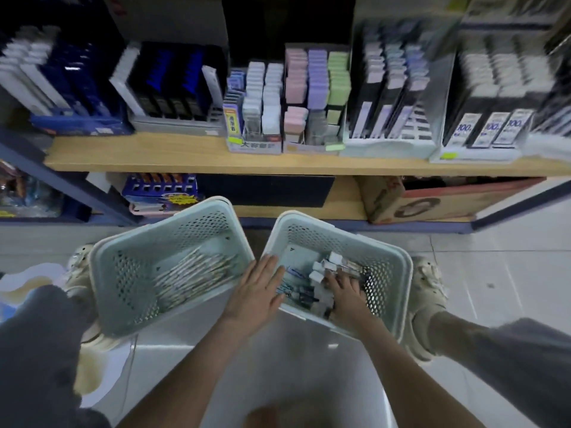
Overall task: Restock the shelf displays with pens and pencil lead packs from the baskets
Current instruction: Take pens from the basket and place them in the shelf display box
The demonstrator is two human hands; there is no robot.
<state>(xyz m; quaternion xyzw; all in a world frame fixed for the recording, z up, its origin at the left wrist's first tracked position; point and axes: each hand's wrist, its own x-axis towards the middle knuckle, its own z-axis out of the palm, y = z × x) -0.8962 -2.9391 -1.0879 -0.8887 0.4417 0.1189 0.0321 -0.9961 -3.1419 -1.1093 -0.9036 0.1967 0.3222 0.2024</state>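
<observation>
Pencil lead packs (324, 267) lie heaped in the right basket (398, 273) on the floor (494, 267). The right hand (347, 293) digs among them with its fingers bent down; I cannot tell whether its grip closes on a pack. The left hand (262, 288) lies flat over that basket's left rim, its grip spread, fingers straight. Just beside it, the left basket (123, 273) holds pens (191, 273). Beyond a strip of bare floor, the wooden shelf (185, 156) carries displays (309, 97) set back from its front edge.

On the floor (494, 273) before the shelf (185, 156), the left basket (123, 273) holds pens (191, 276) and the right basket (389, 273), just beside it, holds lead packs (321, 273); display boxes (256, 109) stand on the shelf.
</observation>
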